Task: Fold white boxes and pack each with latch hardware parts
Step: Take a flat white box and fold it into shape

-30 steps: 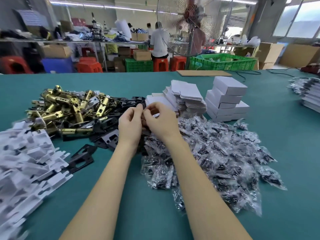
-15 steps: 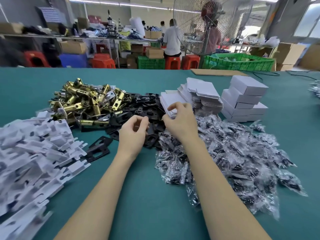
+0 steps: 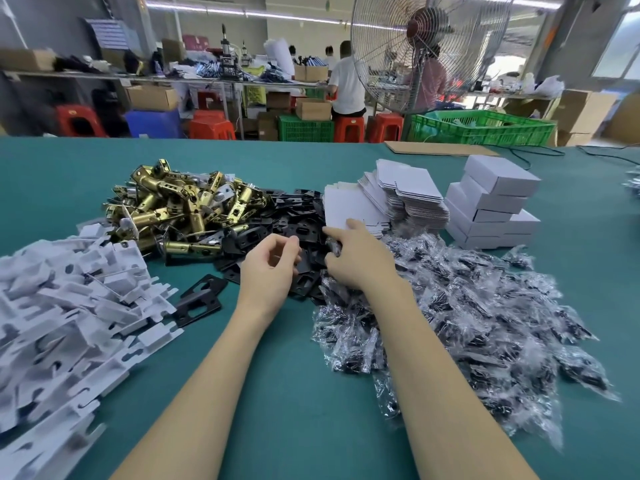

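1. Two bare hands reach over a green table (image 3: 294,393). The right hand (image 3: 360,258) pinches the near edge of a flat white box blank (image 3: 346,207), thumb on top, lifting it from the front of a leaning stack of flat blanks (image 3: 412,195).
2. The left hand (image 3: 268,268) hovers just beside it over the black plates, its fingers loosely curled toward the thumb and holding nothing.
3. Several folded white boxes (image 3: 493,206) are piled right of the blanks, all closed, so their contents cannot be seen.
4. A heap of brass latch bolts (image 3: 180,206) lies at the far left of the work area, touching a spread of black strike plates (image 3: 298,220) that runs to the hands. One black plate (image 3: 199,303) lies apart, near the white inserts.
5. White card inserts (image 3: 69,306) are heaped at the near left.
6. Small clear bags of dark parts (image 3: 467,323) cover the table on the right, under the right forearm.
7. Beyond the table stand a green crate (image 3: 481,128), holding something pale I cannot make out, a large fan (image 3: 426,50), cardboard cartons and red stools (image 3: 349,128).
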Demonstrator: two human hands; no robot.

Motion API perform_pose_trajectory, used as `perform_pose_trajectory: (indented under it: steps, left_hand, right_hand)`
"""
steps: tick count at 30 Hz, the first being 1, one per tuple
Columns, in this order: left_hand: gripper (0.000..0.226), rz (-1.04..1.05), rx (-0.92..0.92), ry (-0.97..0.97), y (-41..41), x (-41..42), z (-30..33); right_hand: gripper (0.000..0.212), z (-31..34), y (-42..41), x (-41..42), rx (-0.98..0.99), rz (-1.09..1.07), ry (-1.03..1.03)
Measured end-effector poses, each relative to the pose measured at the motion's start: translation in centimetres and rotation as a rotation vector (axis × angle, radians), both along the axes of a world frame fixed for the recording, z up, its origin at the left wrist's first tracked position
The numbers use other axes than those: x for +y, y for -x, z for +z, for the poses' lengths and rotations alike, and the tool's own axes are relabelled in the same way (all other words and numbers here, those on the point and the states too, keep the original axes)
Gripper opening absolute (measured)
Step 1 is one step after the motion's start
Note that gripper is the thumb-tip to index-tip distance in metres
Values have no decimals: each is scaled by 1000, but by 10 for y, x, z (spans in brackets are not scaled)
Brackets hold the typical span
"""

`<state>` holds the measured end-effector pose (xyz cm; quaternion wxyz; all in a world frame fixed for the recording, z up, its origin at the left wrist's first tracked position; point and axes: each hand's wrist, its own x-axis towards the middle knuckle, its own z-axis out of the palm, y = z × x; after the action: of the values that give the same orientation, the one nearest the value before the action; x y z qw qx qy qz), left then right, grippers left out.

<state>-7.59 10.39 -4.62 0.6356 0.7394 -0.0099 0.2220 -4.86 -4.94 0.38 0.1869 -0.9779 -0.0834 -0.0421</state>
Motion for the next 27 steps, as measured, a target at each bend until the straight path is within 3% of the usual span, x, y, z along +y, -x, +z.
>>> perform_pose_trajectory:
  steps: [4, 9, 13, 16, 18, 21, 24, 27]
  left_hand:
    - [25, 2, 4, 13, 1, 1, 1]
    - [24, 7, -7, 4, 3, 1, 2]
    - [21, 5, -21, -18, 5, 0, 2]
    - [23, -10, -5, -3, 5, 0, 2]
    - [26, -29, 10, 8, 6, 0, 3]
    - [19, -33, 14, 2, 7, -1, 5]
    - [13, -38, 11, 34, 7, -2, 8]
    - [15, -51, 27, 223, 5, -5, 15]
  right_hand:
    - [63, 8, 3, 3, -171, 58, -152]
    - [42, 13, 12, 15, -591, -6, -643]
    - [16, 22, 9, 12, -730, -197, -1047]
    - [11, 23, -1, -2, -504, -267, -1266]
    - [15, 21, -3, -10, -260, -231, -1405]
    - [28, 18, -3, -16, -99, -195, -1540]
    - [47, 19, -4, -24, -13, -73, -1477]
    - [54, 25, 1, -29, 140, 58, -1302]
